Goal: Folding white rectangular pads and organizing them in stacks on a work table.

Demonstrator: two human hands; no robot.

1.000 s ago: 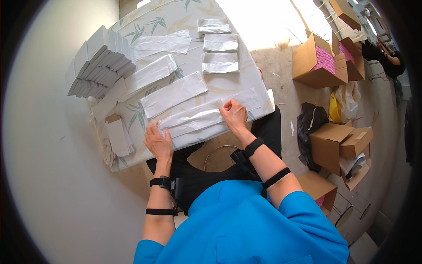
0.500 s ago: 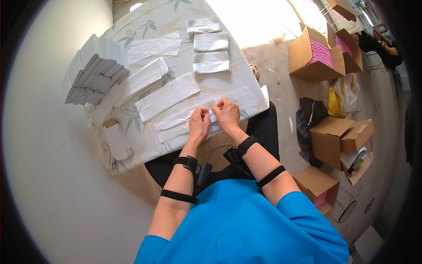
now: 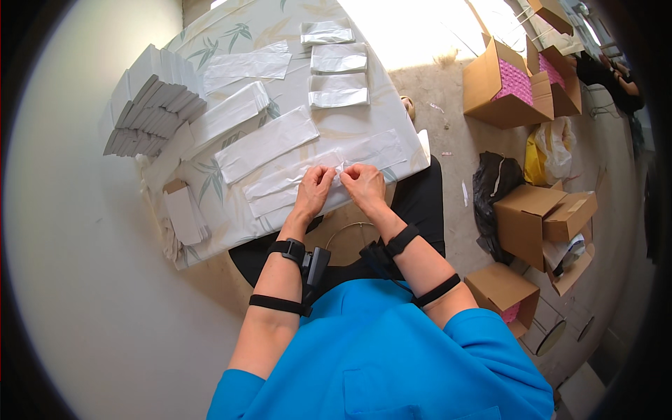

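At the near edge of the table (image 3: 381,115), my left hand (image 3: 315,187) and my right hand (image 3: 363,184) meet, fingertips almost together. Both pinch the end of a thin white plastic bag (image 3: 269,197), gathering a small crumpled bit between them. That bag lies flat to the left under my left hand. A more see-through strip of film (image 3: 386,147) extends to the right beyond my right hand. Just past my hands lies a long pile of flat white bags (image 3: 268,145). My fingers partly hide the pinched edge.
More white bags (image 3: 229,120) and a loose bag pile (image 3: 250,64) lie farther back, beside folded bundles (image 3: 339,91). A tall stack of white flat cartons (image 3: 157,98) stands left, with a smaller carton stack (image 3: 186,213) nearer. Cardboard boxes (image 3: 518,220) stand on the floor at right.
My hands have drawn closer together, the right one shifting slightly down and toward the left one. The bag end between my fingers now looks more bunched.
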